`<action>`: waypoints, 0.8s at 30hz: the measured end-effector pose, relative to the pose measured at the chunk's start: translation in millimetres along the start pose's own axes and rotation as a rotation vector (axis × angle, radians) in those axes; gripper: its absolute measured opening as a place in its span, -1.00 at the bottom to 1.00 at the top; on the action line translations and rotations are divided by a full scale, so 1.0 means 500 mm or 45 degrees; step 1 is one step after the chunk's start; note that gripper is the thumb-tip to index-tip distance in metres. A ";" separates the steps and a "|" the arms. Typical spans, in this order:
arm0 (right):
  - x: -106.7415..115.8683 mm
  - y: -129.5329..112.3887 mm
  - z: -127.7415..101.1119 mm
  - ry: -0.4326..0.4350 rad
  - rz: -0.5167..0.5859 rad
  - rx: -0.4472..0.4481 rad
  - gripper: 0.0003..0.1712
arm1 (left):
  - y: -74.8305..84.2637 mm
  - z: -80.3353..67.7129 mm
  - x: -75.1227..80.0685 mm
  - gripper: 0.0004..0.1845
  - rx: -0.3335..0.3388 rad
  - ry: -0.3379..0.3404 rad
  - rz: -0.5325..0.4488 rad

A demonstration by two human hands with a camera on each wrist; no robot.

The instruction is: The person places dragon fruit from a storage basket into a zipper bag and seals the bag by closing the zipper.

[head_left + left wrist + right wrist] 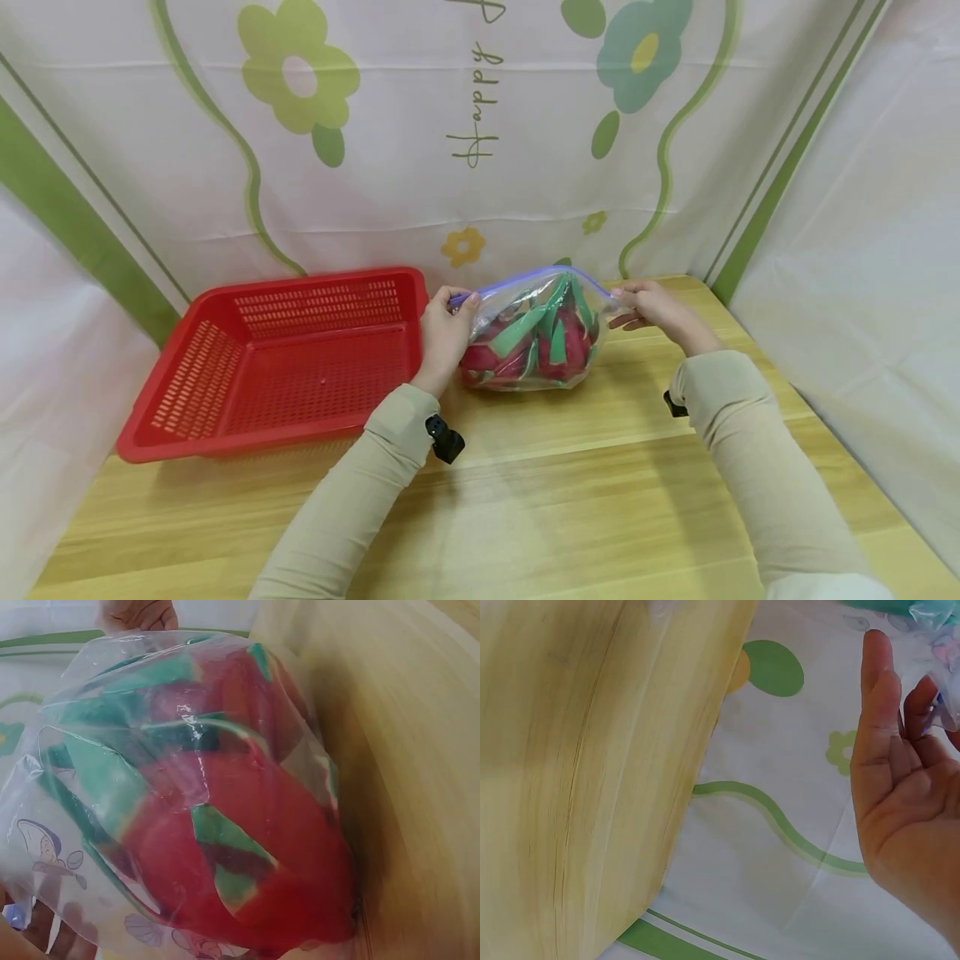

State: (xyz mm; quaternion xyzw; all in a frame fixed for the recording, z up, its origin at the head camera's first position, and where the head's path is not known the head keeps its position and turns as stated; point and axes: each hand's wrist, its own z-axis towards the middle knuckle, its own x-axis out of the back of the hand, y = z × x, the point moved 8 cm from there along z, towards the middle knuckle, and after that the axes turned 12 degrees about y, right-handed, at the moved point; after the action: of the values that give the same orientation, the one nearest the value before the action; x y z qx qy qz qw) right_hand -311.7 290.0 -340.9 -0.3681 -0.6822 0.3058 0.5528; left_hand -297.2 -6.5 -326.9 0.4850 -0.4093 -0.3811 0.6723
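Note:
A clear zip bag (495, 321) with a purple-blue zip strip along its top stands on the wooden table. Inside are red dragon fruits (564, 343) with green scales; the left wrist view shows the dragon fruit (247, 825) close up through the printed plastic. My left hand (444, 333) pinches the left end of the zip strip between thumb and fingers. At the opposite end, my right hand (660, 310) pinches the bag's top right corner. In the right wrist view, the right hand (907, 787) has its outer fingers extended while others grip the plastic.
A red perforated plastic basket (270, 429) sits on the table (525, 508) left of the bag. Behind the table hangs a white flower-printed curtain (412, 167), with white cloth on both sides too.

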 end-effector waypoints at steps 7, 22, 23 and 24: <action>-0.013 0.009 0.000 0.011 0.002 0.037 -0.38 | -0.028 -0.019 -0.027 -0.68 0.101 -0.197 0.226; -0.080 0.056 -0.014 -0.210 -0.033 -0.024 -0.13 | -0.077 -0.042 -0.040 -0.24 0.199 -0.284 0.464; -0.085 0.059 -0.014 -0.217 -0.019 -0.036 -0.12 | -0.080 -0.044 -0.040 -0.21 0.217 -0.299 0.478; -0.089 0.062 -0.013 -0.217 -0.001 -0.053 -0.11 | -0.083 -0.046 -0.040 -0.19 0.236 -0.314 0.494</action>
State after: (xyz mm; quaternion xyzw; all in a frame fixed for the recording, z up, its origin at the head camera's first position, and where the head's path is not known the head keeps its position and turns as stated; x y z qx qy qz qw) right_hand -294.9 269.3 -388.7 -0.3518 -0.7331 0.3215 0.4852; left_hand -288.1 9.5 -374.9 0.4069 -0.6069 -0.2619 0.6305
